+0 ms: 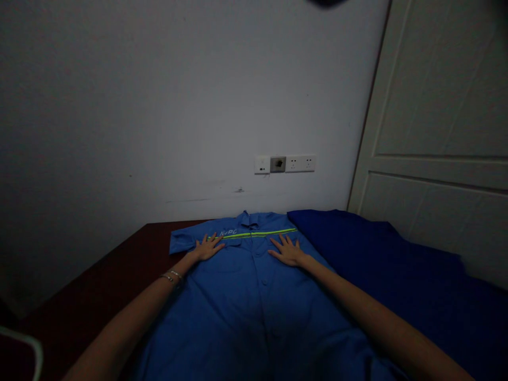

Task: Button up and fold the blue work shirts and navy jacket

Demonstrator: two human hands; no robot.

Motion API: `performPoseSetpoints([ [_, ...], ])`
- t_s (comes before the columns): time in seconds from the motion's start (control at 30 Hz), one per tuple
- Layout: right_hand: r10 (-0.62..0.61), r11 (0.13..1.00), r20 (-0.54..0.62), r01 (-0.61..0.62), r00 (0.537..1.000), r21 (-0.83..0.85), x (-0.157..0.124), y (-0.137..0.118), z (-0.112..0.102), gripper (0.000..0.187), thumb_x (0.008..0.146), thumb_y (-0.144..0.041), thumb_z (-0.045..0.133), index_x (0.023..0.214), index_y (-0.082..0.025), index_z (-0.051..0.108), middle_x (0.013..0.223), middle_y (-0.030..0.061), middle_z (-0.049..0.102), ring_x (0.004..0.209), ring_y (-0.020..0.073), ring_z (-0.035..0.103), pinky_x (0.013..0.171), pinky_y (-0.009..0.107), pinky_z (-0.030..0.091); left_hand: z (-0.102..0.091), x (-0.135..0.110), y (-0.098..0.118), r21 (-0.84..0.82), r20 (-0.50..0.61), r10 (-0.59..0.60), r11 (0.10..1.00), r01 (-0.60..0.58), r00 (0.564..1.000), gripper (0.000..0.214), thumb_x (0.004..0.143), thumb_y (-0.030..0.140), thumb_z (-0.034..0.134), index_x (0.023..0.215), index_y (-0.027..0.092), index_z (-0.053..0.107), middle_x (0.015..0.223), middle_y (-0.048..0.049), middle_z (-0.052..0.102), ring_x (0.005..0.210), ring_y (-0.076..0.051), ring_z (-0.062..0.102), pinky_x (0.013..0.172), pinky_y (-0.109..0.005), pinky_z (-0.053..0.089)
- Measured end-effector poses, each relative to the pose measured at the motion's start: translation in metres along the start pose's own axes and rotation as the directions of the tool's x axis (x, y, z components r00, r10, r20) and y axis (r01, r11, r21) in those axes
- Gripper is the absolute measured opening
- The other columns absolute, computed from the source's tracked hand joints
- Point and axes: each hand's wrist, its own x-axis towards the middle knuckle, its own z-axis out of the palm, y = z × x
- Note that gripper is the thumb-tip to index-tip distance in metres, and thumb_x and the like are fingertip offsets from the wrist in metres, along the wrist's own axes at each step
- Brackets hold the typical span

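A blue work shirt lies spread face up, its collar toward the wall and its buttoned front running toward me. A yellow-green stripe crosses the chest, with white letters above it on the left. My left hand rests flat on the left chest, fingers spread over the stripe. On the right chest, just below the stripe, my right hand also lies flat with its fingers apart. The left sleeve reaches out sideways; the right sleeve is not visible. Shadow darkens the shirt's lower part.
The shirt lies on a dark red-brown tabletop. Darker blue cloth covers the right side. Behind stands a white wall with a row of sockets. A pale panelled door is at the right. A light curved edge shows lower left.
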Motion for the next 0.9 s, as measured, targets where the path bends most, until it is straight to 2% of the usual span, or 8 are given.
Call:
performPoseSetpoints([
  [0.4, -0.029, 1.000, 0.015, 0.028, 0.999, 0.014, 0.015, -0.031, -0.002, 0.079, 0.074, -0.073, 0.008, 0.140, -0.030, 0.011, 0.147, 0.0111, 0.004, 0.131, 0.0363, 0.002, 0.096, 0.062, 0.000, -0.004, -0.008, -0.030, 0.007, 0.010, -0.049, 0.999, 0.049, 0.999, 0.065, 0.079, 0.066, 0.013, 0.137, 0.037, 0.014, 0.146, -0.0024, 0.010, 0.130, -0.040, 0.010, 0.090, -0.070, 0.015],
  [0.57, -0.036, 0.999, -0.003, 0.036, 0.999, 0.024, 0.021, -0.038, -0.001, 0.079, 0.074, -0.073, 0.010, 0.139, -0.030, 0.014, 0.147, 0.0117, 0.005, 0.131, 0.0371, 0.004, 0.096, 0.062, 0.001, -0.005, -0.009, -0.039, 0.034, 0.000, -0.068, 0.997, 0.068, 0.998, 0.063, 0.079, 0.066, 0.013, 0.136, 0.040, 0.016, 0.146, -0.0009, 0.011, 0.130, -0.039, 0.012, 0.089, -0.069, 0.018],
  [0.8, -0.038, 0.999, 0.019, 0.038, 0.999, -0.005, 0.025, -0.047, 0.000, 0.076, 0.075, -0.071, 0.007, 0.140, -0.030, 0.010, 0.147, 0.0093, -0.001, 0.131, 0.0363, 0.002, 0.095, 0.062, 0.000, -0.004, -0.011, -0.051, 0.020, 0.002, -0.084, 0.996, 0.084, 0.996, 0.064, 0.079, 0.067, 0.014, 0.137, 0.038, 0.015, 0.146, -0.0019, 0.011, 0.129, -0.040, 0.012, 0.089, -0.070, 0.016],
  [0.9, -0.053, 0.999, -0.003, 0.053, 0.999, 0.011, 0.029, -0.051, 0.002, 0.078, 0.074, -0.073, 0.007, 0.139, -0.031, 0.013, 0.147, 0.0106, 0.002, 0.131, 0.0367, 0.003, 0.094, 0.063, 0.001, -0.003, -0.014, -0.057, 0.012, 0.007, -0.103, 0.995, 0.103, 0.995, 0.064, 0.078, 0.068, 0.014, 0.136, 0.040, 0.014, 0.146, 0.0000, 0.010, 0.130, -0.040, 0.010, 0.090, -0.070, 0.014],
])
